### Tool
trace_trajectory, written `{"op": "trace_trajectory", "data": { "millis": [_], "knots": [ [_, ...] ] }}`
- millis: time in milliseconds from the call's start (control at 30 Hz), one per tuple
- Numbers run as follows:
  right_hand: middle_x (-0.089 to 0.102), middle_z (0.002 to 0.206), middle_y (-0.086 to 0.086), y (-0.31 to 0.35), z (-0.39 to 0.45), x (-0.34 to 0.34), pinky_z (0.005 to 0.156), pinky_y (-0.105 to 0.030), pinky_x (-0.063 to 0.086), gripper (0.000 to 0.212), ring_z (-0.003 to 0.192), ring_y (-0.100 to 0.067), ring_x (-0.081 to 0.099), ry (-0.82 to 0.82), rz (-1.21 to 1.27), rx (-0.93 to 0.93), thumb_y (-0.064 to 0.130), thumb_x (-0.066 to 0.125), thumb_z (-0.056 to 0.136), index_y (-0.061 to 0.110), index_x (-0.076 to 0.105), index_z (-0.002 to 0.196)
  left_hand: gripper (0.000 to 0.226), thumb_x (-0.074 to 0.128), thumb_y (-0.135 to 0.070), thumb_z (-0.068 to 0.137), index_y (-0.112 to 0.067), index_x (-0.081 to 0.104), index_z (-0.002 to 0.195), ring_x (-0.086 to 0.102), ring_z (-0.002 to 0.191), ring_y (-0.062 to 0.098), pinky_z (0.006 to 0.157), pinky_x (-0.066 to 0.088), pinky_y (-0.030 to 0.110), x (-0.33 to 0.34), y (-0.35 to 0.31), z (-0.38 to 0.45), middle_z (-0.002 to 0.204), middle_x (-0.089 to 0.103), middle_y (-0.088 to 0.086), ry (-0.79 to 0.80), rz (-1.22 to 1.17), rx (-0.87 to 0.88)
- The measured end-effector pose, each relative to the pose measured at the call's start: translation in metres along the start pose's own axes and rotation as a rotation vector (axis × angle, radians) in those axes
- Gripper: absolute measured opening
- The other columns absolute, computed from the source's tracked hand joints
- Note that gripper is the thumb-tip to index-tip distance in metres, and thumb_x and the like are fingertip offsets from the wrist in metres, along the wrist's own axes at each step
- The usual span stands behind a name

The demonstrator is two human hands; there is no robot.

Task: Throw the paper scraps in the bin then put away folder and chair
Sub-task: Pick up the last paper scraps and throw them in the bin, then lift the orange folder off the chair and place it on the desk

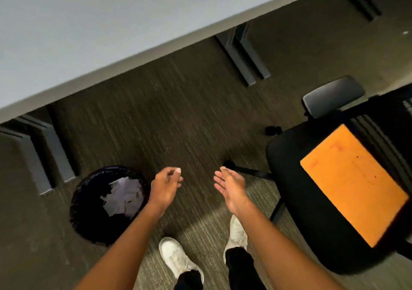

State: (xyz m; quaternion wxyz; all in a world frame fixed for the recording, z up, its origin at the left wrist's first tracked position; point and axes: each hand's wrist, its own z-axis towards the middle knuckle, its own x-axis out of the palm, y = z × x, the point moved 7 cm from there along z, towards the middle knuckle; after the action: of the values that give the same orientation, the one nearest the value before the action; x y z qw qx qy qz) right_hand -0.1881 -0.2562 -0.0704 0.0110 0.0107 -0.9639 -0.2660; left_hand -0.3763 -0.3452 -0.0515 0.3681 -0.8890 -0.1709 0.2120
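A round black bin (pixel 89 218) stands on the carpet at the lower left, with white paper scraps (pixel 124 197) lying inside it. My left hand (pixel 166 186) hovers just right of the bin's rim, fingers loosely curled and holding nothing. My right hand (pixel 230 186) is held out with palm open and empty. An orange folder (pixel 352 182) lies flat on the seat of a black office chair (pixel 287 173) at the right, apart from both hands.
A long grey table (pixel 111 22) runs diagonally across the top, with dark metal legs (pixel 243 55) reaching the carpet. The chair's armrest (pixel 332 95) and base spokes (pixel 252 171) stick out toward me. My white shoes (pixel 176 256) stand on the carpet below my hands.
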Motion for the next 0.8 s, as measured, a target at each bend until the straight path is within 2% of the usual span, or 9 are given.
{"op": "trace_trajectory", "data": {
  "millis": [33, 100, 167, 233, 400, 633, 700, 767, 800],
  "knots": [
    [0.06, 0.127, -0.021, 0.013, -0.001, -0.022, 0.098, -0.04, 0.048, 0.03, 0.118, -0.032, 0.059, -0.028, 0.037, -0.009, 0.015, 0.05, 0.099, 0.003, 0.054, 0.126, 0.019, 0.053, -0.026, 0.098, -0.011, 0.063, 0.104, 0.065, 0.078, 0.016, 0.058, 0.05, 0.015, 0.019, -0.015, -0.003, 0.091, 0.071, 0.011, 0.05, 0.051, 0.028],
    [0.059, 0.129, -0.021, 0.037, -0.003, -0.069, 0.098, -0.04, 0.048, 0.033, 0.119, -0.033, 0.058, -0.095, 0.111, -0.02, 0.015, 0.05, 0.099, 0.003, 0.052, 0.13, 0.015, 0.055, -0.027, 0.097, -0.016, 0.065, 0.102, 0.067, 0.079, 0.016, 0.072, 0.059, 0.029, 0.06, -0.043, -0.009, 0.088, 0.072, 0.007, 0.14, 0.139, 0.067],
    [0.057, 0.131, -0.023, 0.054, -0.005, -0.114, 0.095, -0.04, 0.048, 0.034, 0.12, -0.034, 0.057, -0.174, 0.204, -0.016, 0.015, 0.05, 0.099, 0.003, 0.051, 0.131, 0.011, 0.056, -0.027, 0.096, -0.02, 0.066, 0.098, 0.07, 0.085, 0.02, 0.087, 0.057, 0.043, 0.099, -0.069, -0.016, 0.088, 0.072, 0.006, 0.228, 0.236, 0.122],
    [0.055, 0.133, -0.024, 0.067, -0.007, -0.162, 0.092, -0.039, 0.048, 0.036, 0.121, -0.035, 0.057, -0.26, 0.311, -0.007, 0.015, 0.051, 0.099, 0.002, 0.051, 0.133, 0.015, 0.057, -0.026, 0.096, -0.016, 0.067, 0.1, 0.07, 0.091, 0.023, 0.09, 0.056, 0.046, 0.144, -0.096, -0.022, 0.09, 0.073, 0.009, 0.321, 0.355, 0.19],
    [0.049, 0.14, -0.024, 0.074, -0.006, -0.261, 0.096, -0.042, 0.048, 0.04, 0.126, -0.037, 0.053, -0.407, 0.594, 0.05, 0.014, 0.056, 0.097, 0.0, 0.049, 0.134, 0.022, 0.058, -0.026, 0.095, -0.014, 0.067, 0.111, 0.068, 0.093, 0.021, 0.087, 0.054, 0.035, 0.259, -0.152, -0.029, 0.089, 0.07, 0.002, 0.475, 0.646, 0.397],
    [0.049, 0.14, -0.023, 0.055, 0.014, -0.342, 0.094, -0.042, 0.048, 0.042, 0.123, -0.036, 0.055, -0.486, 0.922, 0.162, 0.013, 0.064, 0.091, 0.0, 0.051, 0.129, 0.025, 0.058, -0.027, 0.095, -0.015, 0.064, 0.116, 0.065, 0.092, 0.023, 0.084, 0.056, 0.037, 0.427, -0.182, -0.024, 0.092, 0.067, 0.003, 0.661, 0.886, 0.538],
    [0.049, 0.14, -0.022, 0.05, 0.023, -0.357, 0.095, -0.041, 0.049, 0.04, 0.123, -0.035, 0.055, -0.473, 1.01, 0.198, 0.014, 0.066, 0.09, 0.001, 0.053, 0.126, 0.025, 0.057, -0.028, 0.096, -0.015, 0.063, 0.116, 0.064, 0.086, 0.023, 0.075, 0.055, 0.036, 0.474, -0.184, -0.022, 0.093, 0.065, 0.002, 0.727, 0.941, 0.56],
    [0.05, 0.139, -0.021, 0.045, 0.032, -0.367, 0.099, -0.043, 0.049, 0.028, 0.122, -0.035, 0.056, -0.442, 1.089, 0.232, 0.015, 0.066, 0.09, 0.004, 0.057, 0.114, 0.024, 0.057, -0.03, 0.096, -0.016, 0.063, 0.114, 0.061, 0.081, 0.021, 0.063, 0.05, 0.029, 0.515, -0.188, -0.018, 0.098, 0.065, 0.004, 0.751, 1.015, 0.604],
    [0.051, 0.138, -0.021, 0.044, 0.036, -0.37, 0.1, -0.043, 0.049, 0.024, 0.122, -0.035, 0.056, -0.429, 1.122, 0.249, 0.016, 0.066, 0.09, 0.005, 0.057, 0.109, 0.023, 0.058, -0.03, 0.095, -0.017, 0.063, 0.114, 0.061, 0.084, 0.02, 0.062, 0.048, 0.027, 0.53, -0.191, -0.015, 0.102, 0.065, 0.005, 0.75, 1.054, 0.636]
  ]
}}
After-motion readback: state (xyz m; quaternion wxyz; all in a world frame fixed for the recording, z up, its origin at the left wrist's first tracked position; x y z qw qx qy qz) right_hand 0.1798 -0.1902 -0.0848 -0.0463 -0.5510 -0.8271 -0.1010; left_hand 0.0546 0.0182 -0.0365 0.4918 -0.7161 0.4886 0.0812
